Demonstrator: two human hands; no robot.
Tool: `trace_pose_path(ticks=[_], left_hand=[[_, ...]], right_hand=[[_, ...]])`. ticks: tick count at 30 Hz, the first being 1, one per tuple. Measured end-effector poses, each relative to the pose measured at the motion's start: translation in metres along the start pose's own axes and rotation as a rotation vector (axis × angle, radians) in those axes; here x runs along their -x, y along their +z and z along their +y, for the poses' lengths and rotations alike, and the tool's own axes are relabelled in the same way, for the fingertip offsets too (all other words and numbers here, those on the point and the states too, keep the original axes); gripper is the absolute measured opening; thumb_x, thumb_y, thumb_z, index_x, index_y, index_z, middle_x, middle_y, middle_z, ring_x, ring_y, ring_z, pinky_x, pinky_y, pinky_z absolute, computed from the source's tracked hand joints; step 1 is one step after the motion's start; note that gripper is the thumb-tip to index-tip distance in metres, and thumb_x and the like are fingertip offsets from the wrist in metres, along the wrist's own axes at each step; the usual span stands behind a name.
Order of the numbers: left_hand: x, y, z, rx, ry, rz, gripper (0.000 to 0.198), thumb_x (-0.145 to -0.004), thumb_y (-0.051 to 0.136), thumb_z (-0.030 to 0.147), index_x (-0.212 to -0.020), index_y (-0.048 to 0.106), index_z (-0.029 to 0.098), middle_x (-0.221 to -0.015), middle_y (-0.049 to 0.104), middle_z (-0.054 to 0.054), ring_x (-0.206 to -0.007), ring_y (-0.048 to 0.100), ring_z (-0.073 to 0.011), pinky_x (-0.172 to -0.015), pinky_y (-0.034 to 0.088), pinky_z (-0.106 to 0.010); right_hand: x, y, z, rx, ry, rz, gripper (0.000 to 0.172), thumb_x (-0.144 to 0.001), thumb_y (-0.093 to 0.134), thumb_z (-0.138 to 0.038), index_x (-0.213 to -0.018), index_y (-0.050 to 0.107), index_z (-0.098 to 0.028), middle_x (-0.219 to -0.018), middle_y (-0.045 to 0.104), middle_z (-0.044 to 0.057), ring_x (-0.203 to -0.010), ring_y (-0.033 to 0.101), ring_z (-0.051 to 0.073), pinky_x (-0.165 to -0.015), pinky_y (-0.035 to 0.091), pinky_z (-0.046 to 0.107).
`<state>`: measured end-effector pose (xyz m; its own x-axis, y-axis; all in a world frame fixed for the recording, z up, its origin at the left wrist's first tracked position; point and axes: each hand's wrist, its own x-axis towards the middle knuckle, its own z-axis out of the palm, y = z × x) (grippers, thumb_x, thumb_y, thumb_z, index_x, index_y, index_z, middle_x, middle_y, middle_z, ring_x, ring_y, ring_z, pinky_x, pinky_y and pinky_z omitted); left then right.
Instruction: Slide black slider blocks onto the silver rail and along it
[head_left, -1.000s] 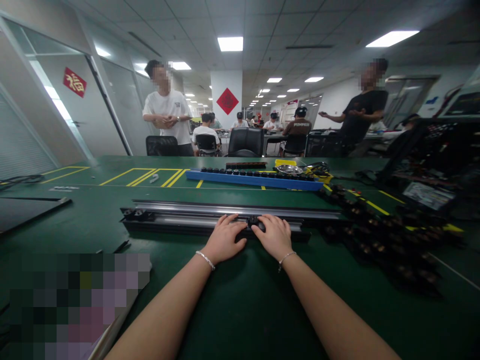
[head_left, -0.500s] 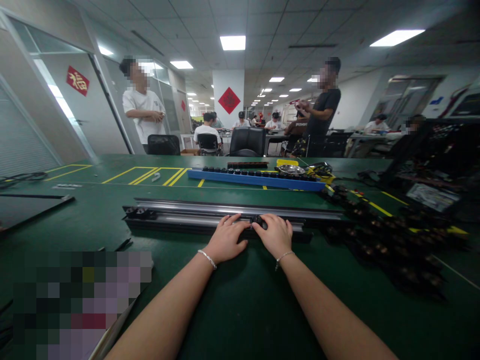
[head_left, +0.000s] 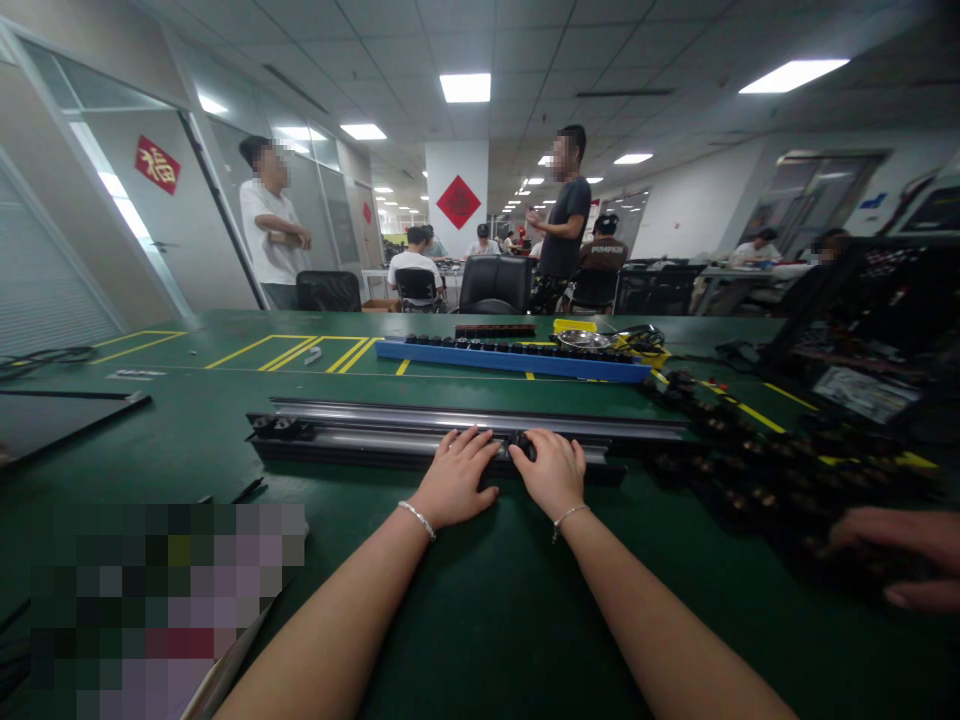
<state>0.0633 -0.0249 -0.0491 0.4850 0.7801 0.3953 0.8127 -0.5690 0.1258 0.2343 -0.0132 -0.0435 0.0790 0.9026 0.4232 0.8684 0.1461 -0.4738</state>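
A long black metal rail (head_left: 375,441) lies crosswise in front of me, with a second dark rail (head_left: 630,427) just behind it. My left hand (head_left: 457,477) rests on the front rail, its fingers outstretched and its thumb apart. Close beside its fingertips, my right hand (head_left: 553,468) grips a small black part (head_left: 516,443) over the rail's channel; the fingers cover most of it. Several similar small black parts (head_left: 279,427) sit at the rail's left end.
Behind the rails stands a blue strip (head_left: 517,362) lined with black parts. A pile of dark parts (head_left: 750,490) spreads at right, where another person's hand (head_left: 900,550) reaches in. A metal dish (head_left: 583,340) is farther back. Two people stand beyond the green table (head_left: 480,620).
Another person's hand has entered from the right at the pile. The standing person in dark clothes has moved left. My hands and the small black part have shifted slightly right.
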Motion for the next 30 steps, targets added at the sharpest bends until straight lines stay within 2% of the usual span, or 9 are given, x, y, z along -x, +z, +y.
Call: trace_pose_path(ticks=[7, 30], left_hand=[[0.0005, 0.0032, -0.002, -0.007, 0.019, 0.003, 0.06, -0.076, 0.059, 0.039, -0.132, 0.045, 0.024, -0.14, 0.046, -0.006, -0.132, 0.034, -0.0258, -0.112, 0.014, -0.048], [0.0012, 0.0042, -0.0034, -0.061, 0.03, 0.01, 0.059, -0.076, 0.059, 0.037, -0.131, 0.044, 0.024, -0.143, 0.041, -0.007, -0.133, 0.032, -0.0263, -0.111, 0.016, -0.051]], right_hand=[[0.0, 0.0008, 0.0009, 0.0, 0.013, 0.01, 0.033, -0.083, 0.046, -0.037, -0.105, 0.062, -0.018, -0.118, 0.062, 0.008, -0.112, 0.05, 0.022, -0.104, 0.018, 0.043], [-0.0022, -0.0026, 0.0067, 0.12, 0.013, 0.024, 0.033, -0.083, 0.047, -0.031, -0.104, 0.062, -0.011, -0.112, 0.062, 0.012, -0.106, 0.051, 0.023, -0.096, 0.03, 0.033]])
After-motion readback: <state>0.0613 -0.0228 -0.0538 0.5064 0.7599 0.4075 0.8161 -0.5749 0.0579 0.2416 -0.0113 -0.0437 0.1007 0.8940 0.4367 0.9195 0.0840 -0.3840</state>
